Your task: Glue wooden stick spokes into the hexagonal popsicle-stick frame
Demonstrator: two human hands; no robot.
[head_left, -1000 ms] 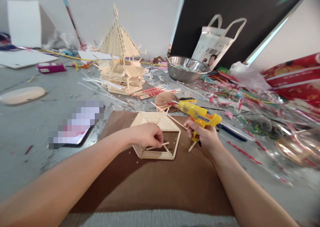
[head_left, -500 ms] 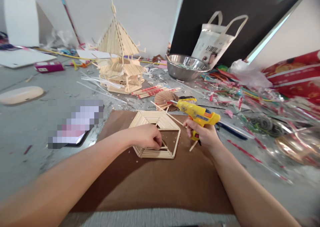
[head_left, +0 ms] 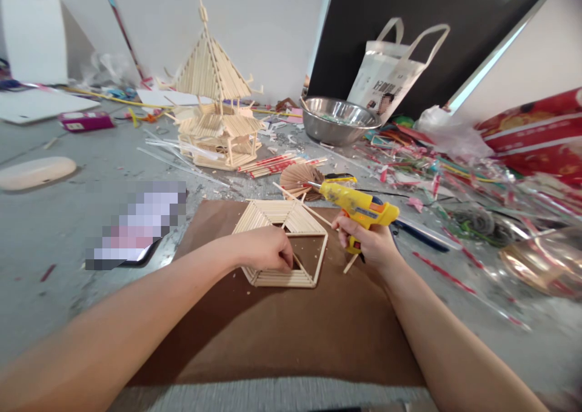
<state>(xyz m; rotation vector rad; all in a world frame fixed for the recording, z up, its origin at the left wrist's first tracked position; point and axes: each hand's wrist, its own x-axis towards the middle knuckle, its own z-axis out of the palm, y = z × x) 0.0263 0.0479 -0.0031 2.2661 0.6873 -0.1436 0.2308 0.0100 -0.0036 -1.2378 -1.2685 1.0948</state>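
Note:
A hexagonal frame of thin wooden sticks [head_left: 321,260] lies on a brown board [head_left: 291,333]. Rows of sticks fill several of its sides, while the right part shows bare board between the outer sticks. My left hand [head_left: 273,248] reaches over the frame's middle, fingertips pinched on a short wooden stick at the inner edge of the front row; the fingers hide most of that stick. My right hand [head_left: 368,242] is wrapped around the handle of a yellow hot glue gun [head_left: 357,206], right of the frame, its nozzle pointing left. A loose stick [head_left: 313,209] lies behind the frame.
Behind the board stands a pagoda model of sticks [head_left: 216,109], with red-tipped sticks [head_left: 277,165] beside it. A metal bowl [head_left: 339,121] is at the back. A phone [head_left: 140,230] lies left; plastic scraps [head_left: 436,182] and a utility knife [head_left: 343,178] lie right.
The short stick under my left fingertips has settled down against the front row. The glue gun in my right hand stays almost still; the view has shifted slightly.

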